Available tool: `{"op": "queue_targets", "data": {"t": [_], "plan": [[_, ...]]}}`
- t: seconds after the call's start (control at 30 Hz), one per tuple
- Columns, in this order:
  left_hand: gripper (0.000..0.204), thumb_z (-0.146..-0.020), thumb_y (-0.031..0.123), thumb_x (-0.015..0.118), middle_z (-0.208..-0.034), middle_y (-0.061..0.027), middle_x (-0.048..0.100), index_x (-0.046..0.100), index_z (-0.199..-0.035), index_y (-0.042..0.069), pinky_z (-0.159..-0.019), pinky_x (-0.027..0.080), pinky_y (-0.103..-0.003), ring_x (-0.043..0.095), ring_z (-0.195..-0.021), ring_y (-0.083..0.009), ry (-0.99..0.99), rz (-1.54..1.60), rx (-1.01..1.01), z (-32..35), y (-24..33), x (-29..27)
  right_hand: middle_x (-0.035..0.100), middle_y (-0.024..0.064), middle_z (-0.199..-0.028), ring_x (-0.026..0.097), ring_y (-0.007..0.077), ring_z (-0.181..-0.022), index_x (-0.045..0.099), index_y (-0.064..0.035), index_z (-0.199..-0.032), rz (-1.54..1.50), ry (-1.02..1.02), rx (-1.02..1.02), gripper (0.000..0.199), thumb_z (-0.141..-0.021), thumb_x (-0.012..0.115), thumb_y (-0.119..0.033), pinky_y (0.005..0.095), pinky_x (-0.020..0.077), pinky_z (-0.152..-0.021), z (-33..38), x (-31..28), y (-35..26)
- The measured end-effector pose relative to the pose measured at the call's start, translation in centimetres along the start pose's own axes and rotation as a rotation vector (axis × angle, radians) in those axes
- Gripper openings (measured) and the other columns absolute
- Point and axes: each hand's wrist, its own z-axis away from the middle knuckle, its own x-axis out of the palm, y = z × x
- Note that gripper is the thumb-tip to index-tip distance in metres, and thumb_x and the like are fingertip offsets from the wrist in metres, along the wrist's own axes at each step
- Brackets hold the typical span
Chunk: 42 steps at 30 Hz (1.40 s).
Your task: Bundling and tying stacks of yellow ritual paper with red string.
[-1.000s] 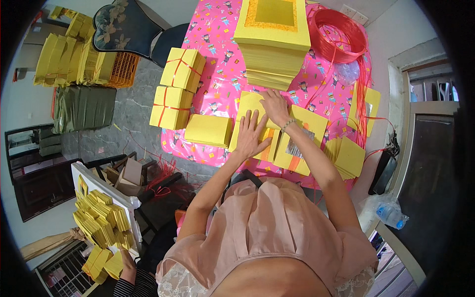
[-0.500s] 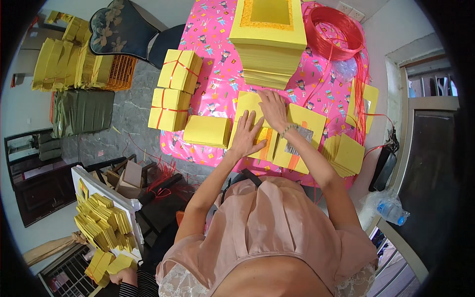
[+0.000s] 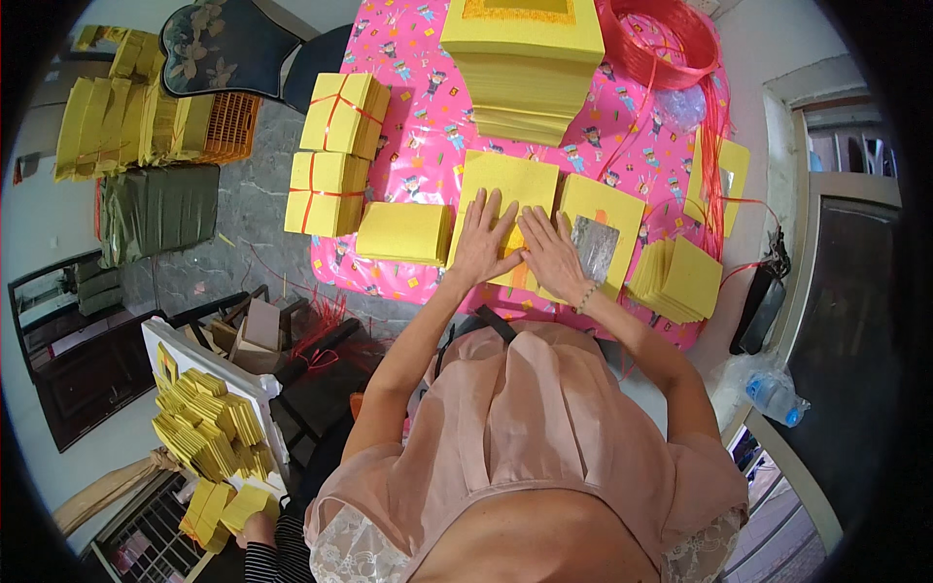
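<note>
A yellow paper sheet [image 3: 515,177] with an orange patch lies in front of me on the table. My left hand [image 3: 478,241] rests flat on its left part, fingers spread. My right hand [image 3: 556,257] lies flat near its right edge, fingers stretched out, thumb side close to my left thumb. Neither hand grips anything. Just right of it is another yellow sheet [image 3: 627,209] with a silver rectangle and orange marks. A short stack of plain yellow paper [image 3: 401,231] sits left of my left hand. Whether more sheets lie under my hands is hidden.
A tall yellow paper stack [image 3: 530,68] stands at the far side of the pink patterned table cover [image 3: 418,117]. Two bundles tied with red strap [image 3: 326,194] sit left. Fanned yellow paper [image 3: 677,282] and a red strap coil [image 3: 661,44] are right. Another person's hand [image 3: 258,530] holds yellow paper, lower left.
My right hand has drawn back toward me from the sheet's upper part to its lower right. My left hand stays on the sheet. The view has shifted slightly.
</note>
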Motion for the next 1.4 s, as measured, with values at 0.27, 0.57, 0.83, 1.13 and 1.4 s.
{"op": "queue_targets", "data": {"t": [0.27,0.57,0.83,1.13,1.4], "plan": [[0.075,-0.082,0.047,0.059,-0.150,-0.0269,0.026,0.039,-0.145,0.012,-0.113,0.020,-0.058,0.017,-0.141,-0.0492,0.001,-0.014,-0.010,0.2,0.0,0.2,0.021,0.0101,-0.158,0.015,0.0243,-0.147,0.021,-0.0064,-0.152,0.000,-0.161,-0.072,0.076,-0.093,0.050,-0.046,0.0493,0.0074,-0.119,-0.3,-0.4,1.4],[0.076,-0.085,0.055,0.054,-0.148,-0.0181,0.035,0.038,-0.147,0.014,-0.114,0.018,-0.056,0.021,-0.141,-0.0435,-0.056,-0.149,-0.072,0.8,1.4,-1.4,0.019,0.0088,-0.159,0.013,0.0232,-0.148,0.020,-0.0076,-0.152,0.013,-0.196,-0.081,0.081,-0.092,0.047,-0.054,0.0488,0.0061,-0.119,-0.1,0.0,1.9],[0.078,-0.087,0.060,0.050,-0.155,-0.0142,0.028,0.034,-0.149,0.015,-0.115,0.014,-0.056,0.018,-0.144,-0.0400,-0.101,-0.163,-0.088,2.1,0.0,-1.2,0.017,0.0091,-0.159,0.011,0.0230,-0.148,0.020,-0.0071,-0.152,0.013,-0.180,-0.084,0.084,-0.091,0.046,-0.058,0.0480,0.0048,-0.120,-0.1,-0.2,1.6],[0.082,-0.085,0.062,0.051,-0.156,-0.0165,0.024,0.031,-0.150,0.016,-0.116,0.014,-0.054,0.017,-0.145,-0.0384,-0.086,-0.163,-0.157,3.0,0.0,-1.3,0.018,0.0092,-0.159,0.011,0.0232,-0.148,0.020,-0.0071,-0.152,0.008,-0.194,-0.089,0.085,-0.091,0.046,-0.059,0.0484,0.0058,-0.120,-0.1,0.0,1.7],[0.085,-0.083,0.061,0.054,-0.156,-0.0176,0.022,0.031,-0.150,0.015,-0.116,0.015,-0.054,0.015,-0.145,-0.0397,-0.101,-0.155,-0.149,3.2,-0.6,-1.1,0.018,0.0089,-0.159,0.011,0.0234,-0.148,0.020,-0.0079,-0.152,0.032,-0.157,-0.099,0.084,-0.091,0.045,-0.060,0.0484,0.0063,-0.119,-0.1,0.5,1.8]]}}
